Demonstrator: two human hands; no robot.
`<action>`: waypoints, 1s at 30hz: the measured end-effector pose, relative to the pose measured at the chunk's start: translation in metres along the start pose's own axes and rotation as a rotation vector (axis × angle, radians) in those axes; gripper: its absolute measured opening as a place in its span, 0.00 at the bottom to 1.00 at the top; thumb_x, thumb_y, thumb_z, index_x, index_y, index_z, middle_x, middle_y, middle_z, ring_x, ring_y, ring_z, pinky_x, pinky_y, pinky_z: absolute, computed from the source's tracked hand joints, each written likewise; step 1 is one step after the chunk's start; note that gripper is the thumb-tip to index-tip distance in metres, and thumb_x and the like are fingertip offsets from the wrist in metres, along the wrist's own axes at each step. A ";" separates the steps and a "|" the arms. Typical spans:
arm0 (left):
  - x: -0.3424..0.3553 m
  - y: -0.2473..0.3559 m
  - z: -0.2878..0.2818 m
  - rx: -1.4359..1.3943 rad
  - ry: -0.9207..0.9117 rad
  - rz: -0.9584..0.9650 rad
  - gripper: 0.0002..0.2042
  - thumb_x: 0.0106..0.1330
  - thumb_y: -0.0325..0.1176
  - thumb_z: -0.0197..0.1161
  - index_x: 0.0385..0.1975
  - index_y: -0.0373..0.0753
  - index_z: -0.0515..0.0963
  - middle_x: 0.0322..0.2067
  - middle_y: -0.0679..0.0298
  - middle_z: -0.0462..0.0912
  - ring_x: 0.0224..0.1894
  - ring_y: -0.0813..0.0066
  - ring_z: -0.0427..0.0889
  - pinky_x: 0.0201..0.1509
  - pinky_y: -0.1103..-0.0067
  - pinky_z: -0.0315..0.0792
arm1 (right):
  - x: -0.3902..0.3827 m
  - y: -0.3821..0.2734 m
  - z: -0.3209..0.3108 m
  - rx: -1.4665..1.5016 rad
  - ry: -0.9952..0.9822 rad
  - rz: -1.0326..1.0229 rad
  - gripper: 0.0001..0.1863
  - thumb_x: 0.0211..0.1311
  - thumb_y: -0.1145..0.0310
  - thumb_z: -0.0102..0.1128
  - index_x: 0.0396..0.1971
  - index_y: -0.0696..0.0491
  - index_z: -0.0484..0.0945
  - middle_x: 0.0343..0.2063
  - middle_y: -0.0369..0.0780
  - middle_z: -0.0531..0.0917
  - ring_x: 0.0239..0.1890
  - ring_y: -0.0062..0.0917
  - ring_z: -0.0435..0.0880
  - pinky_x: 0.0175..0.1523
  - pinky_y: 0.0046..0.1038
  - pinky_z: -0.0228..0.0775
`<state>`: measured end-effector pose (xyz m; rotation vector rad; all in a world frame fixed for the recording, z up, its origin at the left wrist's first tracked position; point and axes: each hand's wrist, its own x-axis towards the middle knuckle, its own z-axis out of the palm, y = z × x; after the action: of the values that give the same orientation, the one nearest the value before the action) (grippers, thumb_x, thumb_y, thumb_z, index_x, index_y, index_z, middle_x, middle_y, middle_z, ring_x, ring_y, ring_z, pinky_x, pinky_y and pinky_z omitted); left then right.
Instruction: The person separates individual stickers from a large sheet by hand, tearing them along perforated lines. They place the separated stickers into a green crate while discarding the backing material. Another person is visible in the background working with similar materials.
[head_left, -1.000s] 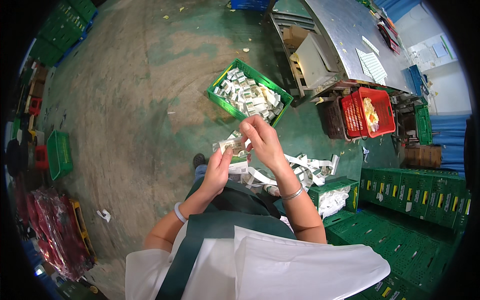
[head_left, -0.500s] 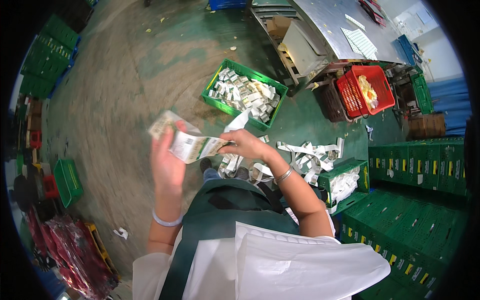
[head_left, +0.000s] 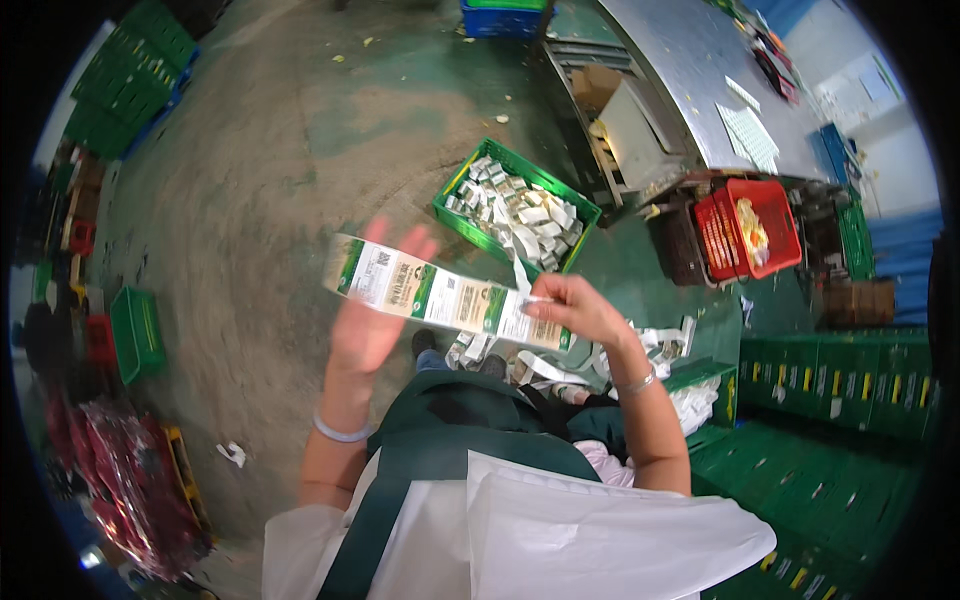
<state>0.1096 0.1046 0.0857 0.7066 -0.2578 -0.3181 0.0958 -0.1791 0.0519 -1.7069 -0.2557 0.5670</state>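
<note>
A strip of printed labels, white, tan and green, stretches across in front of me. My right hand pinches it near its right end, thumb against fingers. Behind the strip's left part is my left hand, smeared by motion, with its fingers stretched upward and apart; the strip crosses over the palm. Beyond my right hand stands a green crate full of small folded label bundles. A white tail of strip hangs between my right hand and the crate's near edge.
Loose label strips lie on the floor by my feet. Green crates are stacked at the right, near a red basket and a metal table. A green bin and wrapped dark red bundles are at the left.
The strip, bent between my hands before, is now drawn out long and nearly straight. My right hand has moved right, and the left hand's fingers have spread. The view has shifted slightly.
</note>
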 end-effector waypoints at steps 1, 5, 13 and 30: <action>0.001 -0.001 0.015 0.101 0.035 -0.058 0.33 0.63 0.45 0.53 0.64 0.39 0.50 0.59 0.45 0.61 0.64 0.51 0.57 0.67 0.61 0.50 | -0.007 -0.013 0.002 -0.138 0.060 -0.011 0.08 0.57 0.68 0.60 0.26 0.56 0.73 0.22 0.32 0.75 0.26 0.15 0.71 0.30 0.19 0.63; 0.001 0.035 0.024 0.130 0.051 0.231 0.07 0.66 0.36 0.46 0.33 0.39 0.64 0.37 0.50 0.76 0.49 0.56 0.74 0.63 0.61 0.57 | -0.088 -0.062 -0.010 0.372 0.349 -0.698 0.32 0.46 0.49 0.66 0.51 0.48 0.71 0.45 0.42 0.74 0.46 0.34 0.75 0.54 0.44 0.62; -0.021 0.066 0.117 0.535 -0.626 0.942 0.05 0.57 0.30 0.63 0.26 0.37 0.76 0.32 0.58 0.81 0.26 0.71 0.76 0.29 0.77 0.69 | -0.193 -0.139 0.001 -0.067 0.355 -1.011 0.09 0.58 0.66 0.55 0.38 0.46 0.69 0.28 0.39 0.75 0.20 0.29 0.74 0.23 0.28 0.72; 0.008 -0.013 0.082 0.701 0.247 0.119 0.05 0.62 0.29 0.60 0.28 0.37 0.71 0.23 0.71 0.72 0.27 0.86 0.68 0.32 0.87 0.63 | -0.098 -0.065 0.008 0.414 0.918 -0.328 0.04 0.60 0.72 0.52 0.27 0.55 0.69 0.25 0.28 0.68 0.27 0.09 0.63 0.32 0.13 0.54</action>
<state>0.0874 0.0443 0.1382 1.4042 -0.1713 -0.0131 0.0171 -0.2041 0.1363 -1.3222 0.2313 -0.4046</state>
